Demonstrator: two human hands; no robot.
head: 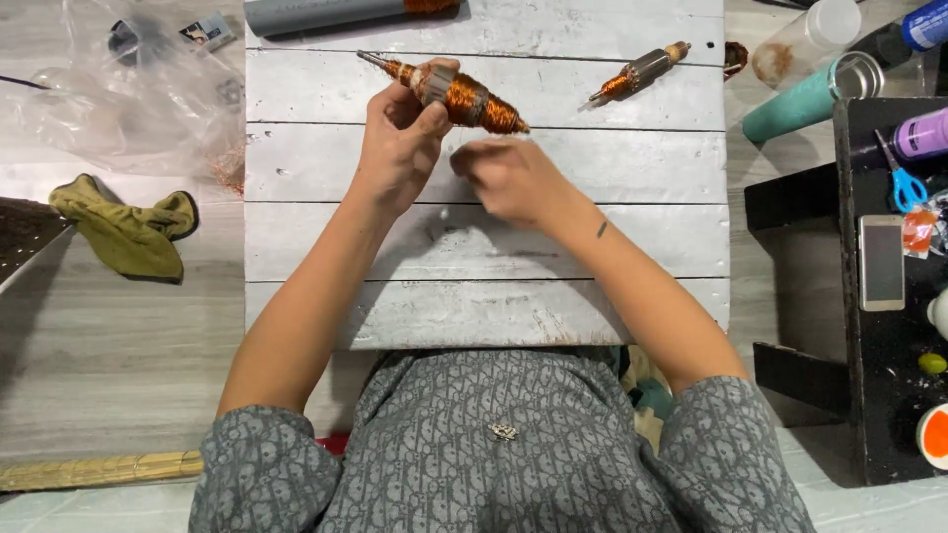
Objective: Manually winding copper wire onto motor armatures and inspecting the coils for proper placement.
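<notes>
My left hand (400, 138) grips a motor armature (464, 97) wound with copper wire, held tilted above a white-painted plank board (484, 237). Its steel shaft points up and to the left. My right hand (509, 178) hovers just below and right of the armature's lower end, fingers curled and pinched together; whether it holds a thin wire I cannot tell. A second, smaller copper-wound armature (640, 71) lies on the board at the upper right.
A grey tube (326, 14) lies at the board's top edge. Left: a clear plastic bag (128, 89), olive cloth (128, 229), wooden stick (99, 471). Right: teal bottle (805, 104), black shelf (889, 375) with phone (881, 262), blue scissors (904, 183), purple bottle (918, 135).
</notes>
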